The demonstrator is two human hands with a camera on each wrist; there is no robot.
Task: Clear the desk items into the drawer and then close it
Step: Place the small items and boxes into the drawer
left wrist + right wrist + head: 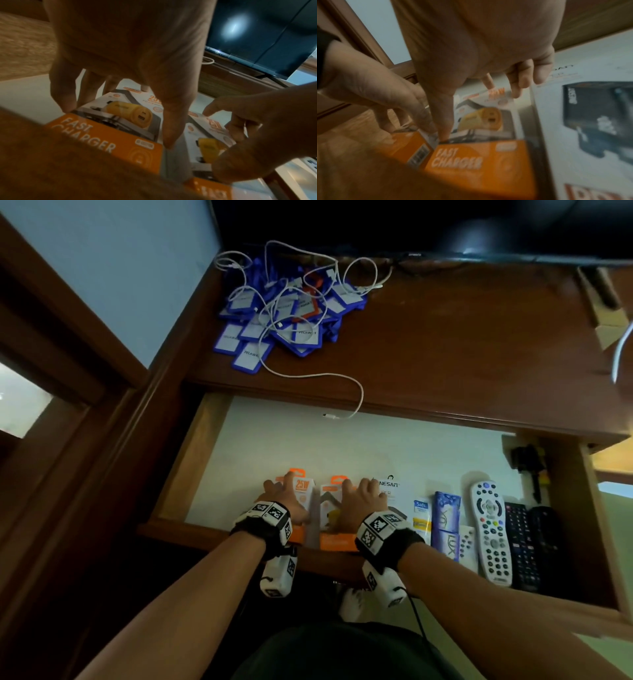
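Two orange-and-white fast charger boxes lie side by side in the open drawer (178, 467), near its front edge. My left hand (284, 501) grips the left charger box (303, 484) across its width, with thumb and fingers on opposite sides. The wrist view shows the same left hand (118, 125) and left charger box (106, 139). My right hand (363, 498) holds the right charger box (334, 498) the same way. Up close, my right hand (479, 115) has its thumb at the left edge of the right charger box (477, 159). On the desk (445, 344), blue badge holders (274, 316) lie piled, tangled with a white cable (342, 378).
Right of the chargers in the drawer lie a white box (394, 487), small packets (445, 518), a white remote (489, 529) and a black remote (520, 542). A dark screen (411, 224) stands at the desk's back. The cable's end hangs over the drawer.
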